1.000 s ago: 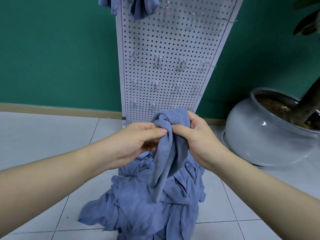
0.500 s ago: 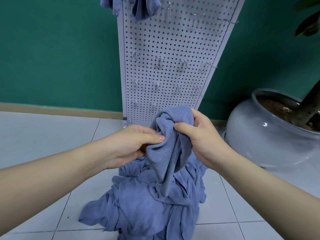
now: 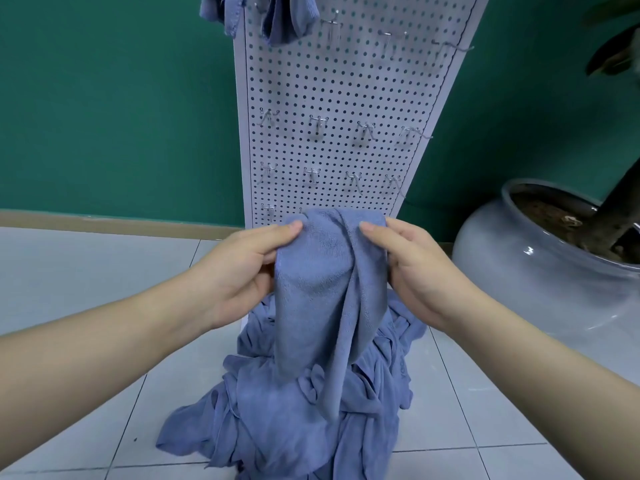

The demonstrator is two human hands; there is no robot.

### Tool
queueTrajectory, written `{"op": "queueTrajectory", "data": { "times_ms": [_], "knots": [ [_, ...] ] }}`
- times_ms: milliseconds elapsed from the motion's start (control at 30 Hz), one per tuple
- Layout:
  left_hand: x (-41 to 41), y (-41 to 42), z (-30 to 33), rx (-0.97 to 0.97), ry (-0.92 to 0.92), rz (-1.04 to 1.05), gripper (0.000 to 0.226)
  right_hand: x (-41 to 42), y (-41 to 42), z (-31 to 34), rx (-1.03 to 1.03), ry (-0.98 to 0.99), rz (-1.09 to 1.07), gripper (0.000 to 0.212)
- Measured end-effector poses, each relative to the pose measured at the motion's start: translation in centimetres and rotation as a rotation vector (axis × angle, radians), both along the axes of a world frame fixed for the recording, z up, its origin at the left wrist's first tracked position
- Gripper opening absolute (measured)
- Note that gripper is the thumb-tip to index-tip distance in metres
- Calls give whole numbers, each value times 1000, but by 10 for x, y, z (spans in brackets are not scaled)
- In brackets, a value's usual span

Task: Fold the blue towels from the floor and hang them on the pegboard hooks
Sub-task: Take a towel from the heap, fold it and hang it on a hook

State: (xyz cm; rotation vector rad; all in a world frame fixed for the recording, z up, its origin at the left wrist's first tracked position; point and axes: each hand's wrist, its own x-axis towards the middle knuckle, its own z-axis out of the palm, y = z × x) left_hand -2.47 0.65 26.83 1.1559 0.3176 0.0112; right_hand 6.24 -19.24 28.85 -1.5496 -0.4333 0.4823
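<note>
While a towel point(image 3: 325, 289) hangs above the floor pile point(image 3: 298, 410), left hand point(image 3: 242, 268) and right hand point(image 3: 412, 268) pinch its top corners — folding looks under way; next, halve it, then reach the pegboard point(image 3: 346, 98) hooks.

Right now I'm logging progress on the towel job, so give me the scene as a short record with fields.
held towel: one blue towel, hanging down, upper edge spread between the hands
left hand: pinches the towel's upper left part
right hand: pinches the towel's upper right part
floor pile: crumpled blue towels on the tiles, under the held one
pegboard: white, standing behind the pile
hung towels: two at the board's top left
free hooks: several bare
nearby: grey plant pot to the right
</note>
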Motion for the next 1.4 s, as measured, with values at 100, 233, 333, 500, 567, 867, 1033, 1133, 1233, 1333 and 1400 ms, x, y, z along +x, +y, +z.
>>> {"op": "queueTrajectory", "data": {
  "times_ms": [100, 233, 333, 500, 567, 867, 1033, 1133, 1233, 1333, 1400],
  "knots": [
    [4, 10, 4, -23, -17, 68, 23, 9, -1, 2, 13, 11, -33, 38],
    [4, 15, 7, 6, -58, 168, 37, 18, -5, 2, 10, 0, -80, 53],
    [5, 21, 7, 32, -76, 199, 32, 29, -13, -1, -54, -37, -80, 42],
    [7, 35, 5, 97, -84, 265, 28, 48, -23, -4, -170, -108, -165, 39],
    [8, 42, 5, 114, -84, 307, 24, 54, -27, -4, -190, -111, -228, 42],
    [12, 59, 8, 163, -87, 415, 21, 70, -37, 6, -67, 46, -381, 32],
    [13, 55, 6, 214, -122, 333, 28, 74, -38, 5, 26, 74, -238, 25],
    [12, 53, 5, 342, -138, 318, 28, 74, -41, 7, -4, -63, -179, 16],
    [13, 55, 3, 442, -138, 377, 25, 77, -43, 7, -90, -194, -270, 19],
    [11, 59, 2, 496, -160, 402, 22, 81, -45, 9, -118, -273, -355, 30],
    [11, 62, 2, 551, -186, 399, 22, 81, -45, 12, -115, -323, -385, 50]
  ]
}}
